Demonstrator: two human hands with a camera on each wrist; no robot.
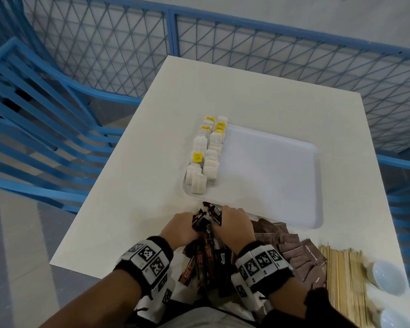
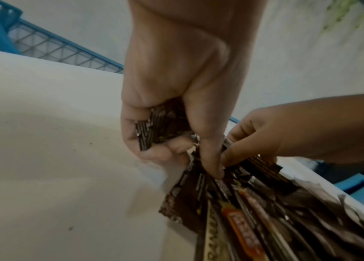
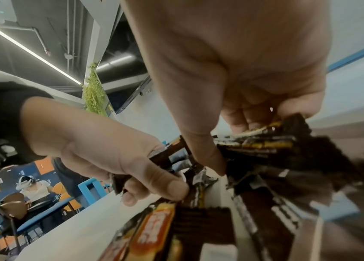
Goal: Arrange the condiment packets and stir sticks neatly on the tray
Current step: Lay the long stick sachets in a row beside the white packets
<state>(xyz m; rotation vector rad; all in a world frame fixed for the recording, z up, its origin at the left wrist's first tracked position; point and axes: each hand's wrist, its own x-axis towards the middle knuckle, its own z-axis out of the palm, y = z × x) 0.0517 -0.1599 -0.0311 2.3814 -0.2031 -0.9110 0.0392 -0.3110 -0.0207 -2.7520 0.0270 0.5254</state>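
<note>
Gathering the dark stick packets (image 1: 205, 233) is the step in hand, at the near edge of the white tray (image 1: 315, 185). The left hand (image 1: 180, 229) and right hand (image 1: 234, 224) have their fingers (image 2: 165, 153) curled round packet ends. The bundle is best squared against the surface (image 1: 133, 185) before being laid beside the white creamer cups (image 1: 206, 155) on the tray's left side; the stir sticks (image 1: 341, 280) wait right of the tray's near corner.
</note>
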